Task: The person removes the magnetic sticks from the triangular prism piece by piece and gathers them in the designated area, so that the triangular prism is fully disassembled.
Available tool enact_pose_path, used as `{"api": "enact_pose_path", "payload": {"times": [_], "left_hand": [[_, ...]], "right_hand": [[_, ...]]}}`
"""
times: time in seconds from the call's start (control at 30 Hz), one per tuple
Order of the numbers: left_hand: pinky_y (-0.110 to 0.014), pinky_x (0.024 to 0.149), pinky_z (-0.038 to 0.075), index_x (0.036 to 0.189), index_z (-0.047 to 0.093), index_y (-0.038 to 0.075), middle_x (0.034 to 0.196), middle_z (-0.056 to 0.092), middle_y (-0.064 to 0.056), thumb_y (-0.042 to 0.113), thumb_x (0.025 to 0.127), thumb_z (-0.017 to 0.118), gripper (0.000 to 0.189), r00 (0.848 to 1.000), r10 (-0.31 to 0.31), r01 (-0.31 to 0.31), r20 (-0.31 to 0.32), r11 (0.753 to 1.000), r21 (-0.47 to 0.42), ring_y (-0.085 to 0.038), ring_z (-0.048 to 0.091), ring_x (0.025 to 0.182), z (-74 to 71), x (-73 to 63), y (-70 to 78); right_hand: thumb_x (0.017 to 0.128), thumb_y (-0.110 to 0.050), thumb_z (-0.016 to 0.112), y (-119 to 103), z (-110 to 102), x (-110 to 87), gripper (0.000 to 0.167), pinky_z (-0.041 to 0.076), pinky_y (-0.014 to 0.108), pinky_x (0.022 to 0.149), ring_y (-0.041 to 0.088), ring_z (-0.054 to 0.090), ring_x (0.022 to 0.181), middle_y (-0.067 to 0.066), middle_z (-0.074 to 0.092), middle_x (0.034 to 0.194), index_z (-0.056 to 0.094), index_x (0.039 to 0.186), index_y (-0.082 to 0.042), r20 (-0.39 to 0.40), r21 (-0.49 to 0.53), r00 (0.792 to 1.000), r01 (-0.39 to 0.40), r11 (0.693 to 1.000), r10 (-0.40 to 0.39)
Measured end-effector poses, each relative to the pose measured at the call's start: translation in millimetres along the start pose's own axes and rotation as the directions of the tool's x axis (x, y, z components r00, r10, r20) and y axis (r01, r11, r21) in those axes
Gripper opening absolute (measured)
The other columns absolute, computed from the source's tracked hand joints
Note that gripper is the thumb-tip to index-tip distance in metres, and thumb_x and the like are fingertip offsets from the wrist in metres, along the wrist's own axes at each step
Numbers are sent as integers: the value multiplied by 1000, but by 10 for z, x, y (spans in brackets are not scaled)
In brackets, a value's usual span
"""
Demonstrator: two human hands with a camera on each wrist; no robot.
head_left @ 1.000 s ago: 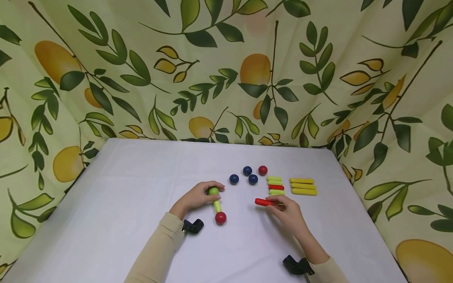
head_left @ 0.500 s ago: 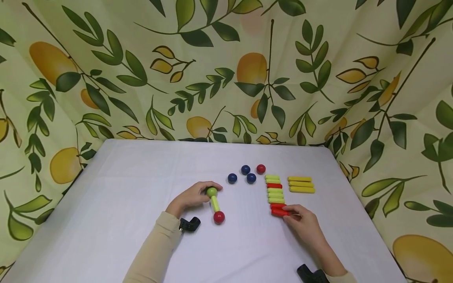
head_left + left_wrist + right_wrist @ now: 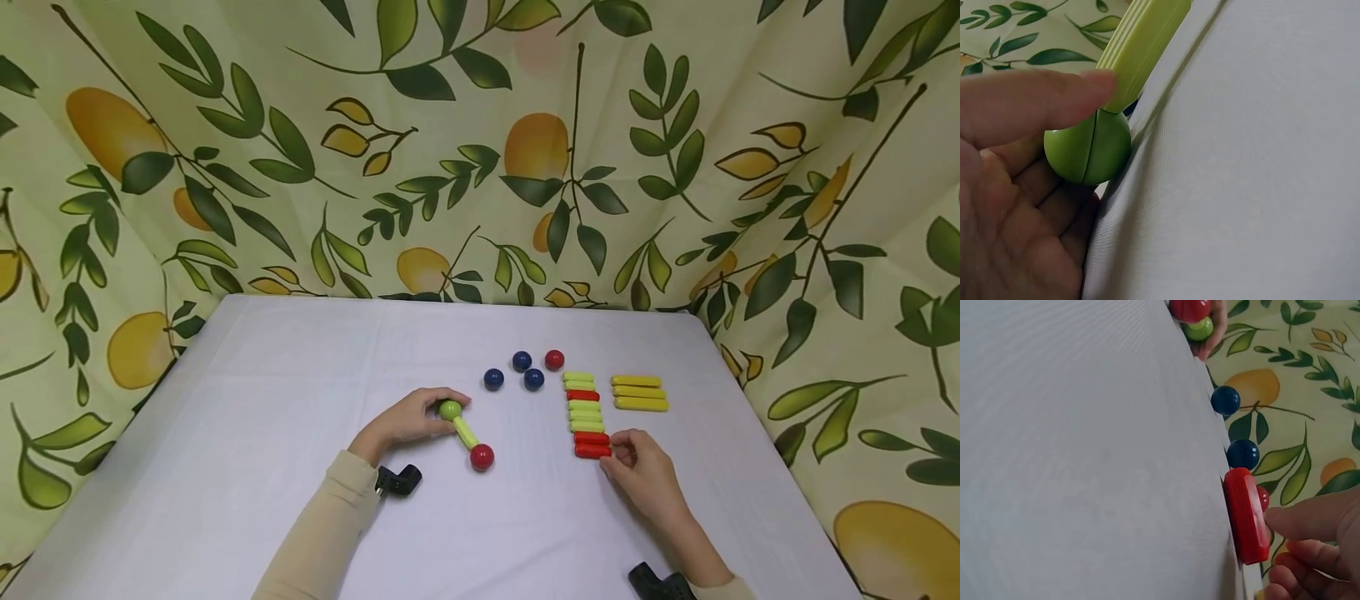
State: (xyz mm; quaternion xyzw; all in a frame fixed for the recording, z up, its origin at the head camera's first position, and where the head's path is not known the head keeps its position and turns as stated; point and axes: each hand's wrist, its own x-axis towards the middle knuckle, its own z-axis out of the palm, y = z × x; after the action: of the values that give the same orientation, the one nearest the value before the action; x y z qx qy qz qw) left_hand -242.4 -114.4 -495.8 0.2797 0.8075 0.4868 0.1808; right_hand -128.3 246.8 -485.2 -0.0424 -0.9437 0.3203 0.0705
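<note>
My left hand (image 3: 411, 417) grips a green ball (image 3: 1088, 150) between thumb and fingers. A lime-green stick (image 3: 465, 432) joins that ball to a red ball (image 3: 482, 457) at its other end, slanting toward the right. On the right, my right hand (image 3: 647, 471) is at the right end of the nearest red stick (image 3: 592, 451), its thumb and fingers parted. In the right wrist view the thumb tip is close against the red stick (image 3: 1247, 515); whether they touch I cannot tell. That stick lies lowest in a column of lime-green sticks (image 3: 585, 417) and red ones.
Several dark blue balls (image 3: 493, 380) and a loose red ball (image 3: 554, 360) sit behind the column. Three yellow sticks (image 3: 640, 392) lie to its right. A white cloth (image 3: 300, 358) covers the table, and a patterned curtain (image 3: 480, 167) hangs behind it.
My right hand has carried a red stick right and nearer, laid it at the column's near end and released it. In my left hand, the joined piece's red-ball end has swung to the right.
</note>
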Motion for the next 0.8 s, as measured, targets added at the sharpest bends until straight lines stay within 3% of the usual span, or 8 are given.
{"api": "enact_pose_path", "payload": {"times": [0.17,0.3,0.4,0.5,0.63,0.8], "left_hand": [[-46,109,33,109,67,14,122,63,-1,17,80,75,30,1000,1,-2,-29,1000,-29,-22,51,120,34,-2,-30],[-47,111,30,93,64,14,119,64,0,16,78,77,21,999,-9,7,-43,999,-49,-23,50,123,48,-11,-37],[-45,108,32,89,60,12,117,65,-1,16,77,78,21,999,0,-2,-54,999,-38,-23,52,120,50,-31,-25],[-40,105,35,86,58,9,116,65,-5,14,77,77,21,998,18,-19,-64,1000,-12,-24,53,117,62,-46,4],[-39,104,37,86,58,9,116,65,-5,14,78,76,19,997,34,-33,-66,999,12,-24,54,115,77,-54,25],[-45,110,32,96,65,16,121,64,-1,18,80,74,19,997,63,-62,-41,998,17,-24,53,122,62,-65,12]], "right_hand": [[80,-7,72,-126,-7,-16,36,54,45,82,27,58,96,12,59,109,57,112,-1,-94,4,991,98,995,-97],[80,-7,73,-319,31,22,37,53,47,86,28,59,100,12,61,111,57,114,-2,-75,77,991,117,990,-111],[81,-8,73,-484,104,89,35,53,43,87,26,61,101,12,63,111,58,113,-4,14,185,994,100,978,-105],[82,-8,72,-654,235,176,33,53,37,88,23,62,102,9,65,110,61,113,-7,147,294,985,44,955,-90],[83,-13,72,-837,482,284,34,54,34,88,19,62,102,3,65,112,61,116,-12,312,321,945,-11,947,-94],[85,-21,70,-959,736,383,37,55,32,83,18,62,97,5,64,115,60,120,-12,395,328,903,31,944,-167]]}}
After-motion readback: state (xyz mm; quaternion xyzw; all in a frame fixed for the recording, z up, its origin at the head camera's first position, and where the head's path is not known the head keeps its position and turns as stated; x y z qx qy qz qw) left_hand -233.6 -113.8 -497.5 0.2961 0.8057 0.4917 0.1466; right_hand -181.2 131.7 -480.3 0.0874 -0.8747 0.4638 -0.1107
